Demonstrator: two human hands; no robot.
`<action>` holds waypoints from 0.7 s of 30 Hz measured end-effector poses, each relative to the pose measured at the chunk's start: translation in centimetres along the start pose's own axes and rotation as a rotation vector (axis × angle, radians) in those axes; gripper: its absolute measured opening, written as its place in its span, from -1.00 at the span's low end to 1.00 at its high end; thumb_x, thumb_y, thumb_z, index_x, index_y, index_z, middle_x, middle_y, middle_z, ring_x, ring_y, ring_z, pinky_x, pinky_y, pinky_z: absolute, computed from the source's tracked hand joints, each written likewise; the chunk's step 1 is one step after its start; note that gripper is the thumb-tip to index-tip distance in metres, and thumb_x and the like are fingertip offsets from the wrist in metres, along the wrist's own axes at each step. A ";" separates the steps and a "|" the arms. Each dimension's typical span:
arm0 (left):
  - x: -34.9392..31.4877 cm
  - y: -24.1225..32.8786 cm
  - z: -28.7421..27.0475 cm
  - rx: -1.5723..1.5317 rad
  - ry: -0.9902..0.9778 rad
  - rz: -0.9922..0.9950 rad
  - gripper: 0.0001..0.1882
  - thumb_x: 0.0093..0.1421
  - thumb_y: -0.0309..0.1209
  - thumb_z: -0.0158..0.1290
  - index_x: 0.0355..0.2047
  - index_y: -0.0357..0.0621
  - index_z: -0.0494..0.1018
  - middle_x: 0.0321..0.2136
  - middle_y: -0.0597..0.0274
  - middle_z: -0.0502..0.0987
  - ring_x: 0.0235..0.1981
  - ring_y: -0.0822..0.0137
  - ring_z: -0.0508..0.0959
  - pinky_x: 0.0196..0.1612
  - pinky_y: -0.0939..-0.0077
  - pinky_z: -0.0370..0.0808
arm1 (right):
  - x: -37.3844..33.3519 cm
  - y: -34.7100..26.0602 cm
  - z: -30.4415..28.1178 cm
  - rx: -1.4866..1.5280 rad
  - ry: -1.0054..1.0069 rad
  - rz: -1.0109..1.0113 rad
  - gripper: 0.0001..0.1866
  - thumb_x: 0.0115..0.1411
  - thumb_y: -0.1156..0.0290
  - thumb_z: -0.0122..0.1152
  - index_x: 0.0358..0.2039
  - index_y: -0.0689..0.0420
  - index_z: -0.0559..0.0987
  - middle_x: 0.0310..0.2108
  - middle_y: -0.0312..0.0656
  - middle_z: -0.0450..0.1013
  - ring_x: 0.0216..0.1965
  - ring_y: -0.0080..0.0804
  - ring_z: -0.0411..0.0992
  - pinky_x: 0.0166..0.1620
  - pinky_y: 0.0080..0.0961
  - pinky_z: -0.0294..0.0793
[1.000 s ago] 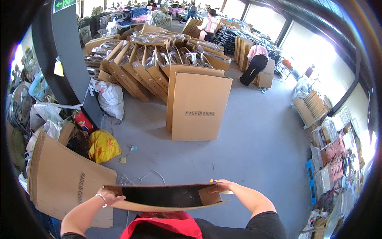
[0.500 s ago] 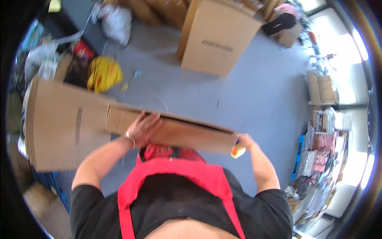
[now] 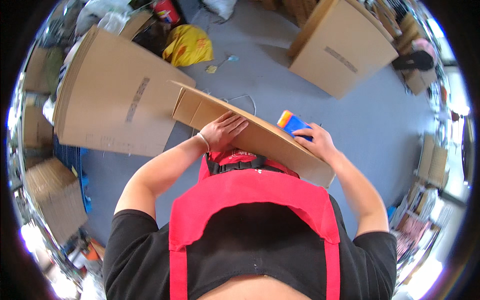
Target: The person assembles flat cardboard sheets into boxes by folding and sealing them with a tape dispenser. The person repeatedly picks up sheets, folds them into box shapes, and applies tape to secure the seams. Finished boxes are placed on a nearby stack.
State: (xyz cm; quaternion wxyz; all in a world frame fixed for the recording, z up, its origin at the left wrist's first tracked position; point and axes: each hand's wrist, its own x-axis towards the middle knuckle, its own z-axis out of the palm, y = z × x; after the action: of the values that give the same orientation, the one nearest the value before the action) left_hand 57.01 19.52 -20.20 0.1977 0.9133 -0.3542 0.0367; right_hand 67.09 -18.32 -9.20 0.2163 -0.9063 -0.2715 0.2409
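Held close in front of my red apron, a long narrow cardboard box [image 3: 272,142] slants down from left to right. My left hand [image 3: 224,131] lies on its near face toward the left end, fingers stretched out. At the box's far long edge, right of its middle, my right hand [image 3: 318,141] is closed round a blue tape dispenser [image 3: 296,125] with an orange and yellow end. The dispenser sits just beyond that edge; whether it touches the cardboard I cannot tell. The box's underside is hidden.
A stack of flat cardboard cartons [image 3: 112,97] stands at my left, near the box's left end. Another large carton [image 3: 345,50] stands at the far right. A yellow bag [image 3: 188,46] and a loose white cord [image 3: 252,102] lie on the grey floor. Shelves line the right side.
My view has turned, so the surroundings shift. The box now slants more steeply. My right hand has moved from the box's right end to its far edge, carrying the tape dispenser.
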 end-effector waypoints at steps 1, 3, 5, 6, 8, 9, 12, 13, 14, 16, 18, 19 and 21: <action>0.0 -0.4 -0.9 0.000 0.022 0.018 -0.04 0.05 -0.01 0.31 0.37 -0.27 0.28 0.29 -0.02 0.43 0.33 0.05 0.44 0.45 0.05 0.28 | -0.2 -0.6 0.7 -0.031 0.078 -0.027 -0.75 0.21 0.15 0.38 -0.12 -0.14 0.77 -0.09 0.03 0.52 -0.01 0.02 0.50 0.06 -0.21 0.50; 0.7 -0.4 -2.8 -0.076 -0.144 -0.091 -0.26 0.08 -0.06 0.29 0.23 -0.14 0.45 0.15 -0.02 0.55 0.20 0.03 0.52 0.32 0.05 0.40 | -1.5 -1.9 1.5 -0.080 0.261 -0.056 -0.74 0.20 0.18 0.39 -0.10 -0.16 0.77 -0.05 0.01 0.49 -0.02 0.03 0.49 0.08 -0.19 0.49; -1.2 -0.7 -1.0 -0.271 -0.019 -0.193 -0.49 0.17 -0.04 0.25 0.08 0.04 0.59 0.04 0.03 0.62 0.09 0.01 0.58 0.15 0.08 0.50 | -2.7 -2.6 4.6 -0.348 0.462 -0.175 -0.73 0.17 0.22 0.39 -0.09 -0.27 0.76 -0.08 -0.02 0.45 -0.06 0.02 0.48 0.03 -0.14 0.49; -2.4 -0.9 -0.6 -0.026 -0.035 -0.105 -0.58 0.27 -0.10 0.17 0.09 0.06 0.59 0.05 0.10 0.62 0.10 0.01 0.58 0.16 0.10 0.49 | -3.1 -2.3 6.7 -0.484 0.575 -0.218 -0.72 0.16 0.24 0.39 -0.08 -0.32 0.76 -0.10 -0.03 0.43 -0.08 0.01 0.47 0.00 -0.12 0.48; -4.3 -0.1 -1.4 -0.107 -0.181 -0.335 -0.66 0.32 -0.29 0.08 0.08 0.03 0.60 0.07 0.10 0.62 0.16 0.04 0.56 0.15 0.18 0.54 | -4.1 -1.5 10.2 -0.647 0.723 -0.193 -0.59 0.07 0.41 0.39 -0.09 -0.41 0.75 -0.17 -0.05 0.37 -0.18 0.02 0.43 -0.08 -0.09 0.45; -4.9 0.8 -3.0 -0.132 -0.163 -0.161 -0.65 0.31 -0.37 0.04 0.08 0.02 0.59 0.07 0.11 0.62 0.16 0.08 0.56 0.12 0.25 0.58 | -4.2 0.3 10.9 -0.667 0.744 -0.117 -0.59 0.08 0.39 0.38 -0.07 -0.41 0.73 -0.17 -0.05 0.38 -0.15 0.02 0.44 -0.08 -0.10 0.45; -3.3 -1.1 -9.7 -0.486 -0.508 -0.111 -0.48 0.20 -0.37 0.18 0.21 0.06 0.51 0.29 0.13 0.45 0.33 0.10 0.42 0.24 0.20 0.53 | -5.7 2.2 9.7 -0.588 0.707 -0.024 -0.63 0.09 0.36 0.41 -0.06 -0.28 0.70 -0.24 -0.08 0.38 -0.15 0.00 0.45 -0.11 -0.07 0.44; -0.5 -1.2 -11.7 -0.219 -0.342 -0.042 -0.28 0.10 -0.25 0.28 0.32 0.12 0.39 0.36 0.07 0.34 0.39 0.01 0.31 0.34 0.03 0.36 | -5.5 2.4 10.4 -0.509 0.674 0.092 -0.63 0.07 0.35 0.42 -0.08 -0.26 0.70 -0.24 -0.10 0.39 -0.15 -0.04 0.45 -0.10 -0.08 0.44; 3.4 -1.3 -13.2 0.025 -0.139 0.054 -0.06 0.01 -0.14 0.38 0.43 0.18 0.28 0.42 0.00 0.24 0.45 -0.08 0.20 0.43 -0.14 0.20 | -5.3 2.1 10.2 -0.434 0.685 0.159 -0.66 0.05 0.33 0.43 -0.11 -0.25 0.70 -0.23 -0.12 0.39 -0.15 -0.07 0.46 -0.08 -0.09 0.45; 6.4 -1.8 -11.8 0.183 -0.400 -0.017 0.36 -0.28 0.02 0.51 0.53 0.19 0.05 0.44 -0.26 0.12 0.46 -0.27 0.10 0.48 -0.22 -0.03 | -4.4 0.6 8.9 -0.280 0.738 0.203 -0.71 0.01 0.29 0.44 -0.19 -0.23 0.70 -0.22 -0.17 0.40 -0.14 -0.13 0.46 -0.05 -0.13 0.45; 8.4 -3.3 -8.7 0.101 -0.578 0.000 0.47 -0.36 0.04 0.49 0.56 0.23 -0.07 0.38 -0.28 0.15 0.35 -0.21 0.24 0.41 -0.18 0.09 | -4.8 0.9 6.4 -0.396 0.678 -0.070 -0.72 0.04 0.26 0.43 -0.18 -0.24 0.73 -0.22 -0.19 0.40 -0.11 -0.14 0.46 -0.02 -0.15 0.46; 9.5 -3.7 -8.4 -0.002 -0.573 0.021 0.41 -0.36 -0.01 0.47 0.55 0.21 0.02 0.31 -0.19 0.22 0.28 -0.18 0.30 0.35 -0.16 0.15 | -5.1 0.9 5.4 -0.402 0.689 -0.048 -0.70 0.05 0.25 0.42 -0.15 -0.27 0.74 -0.21 -0.18 0.40 -0.09 -0.17 0.46 0.00 -0.17 0.46; 9.4 -3.2 -7.2 0.049 -0.409 0.095 0.35 -0.37 -0.04 0.45 0.52 0.24 0.10 0.22 -0.12 0.28 0.21 -0.13 0.32 0.27 -0.10 0.20 | -6.4 1.0 3.9 -0.342 0.680 -0.009 -0.55 0.01 0.30 0.45 -0.02 -0.32 0.74 -0.15 -0.11 0.41 -0.02 -0.13 0.45 0.06 -0.17 0.46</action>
State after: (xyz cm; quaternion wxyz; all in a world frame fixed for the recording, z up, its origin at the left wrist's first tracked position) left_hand 66.68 18.52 -12.69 0.0976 0.8885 -0.4286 -0.1316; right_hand 60.64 -21.92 -10.76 0.1409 -0.9563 -0.2245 -0.1234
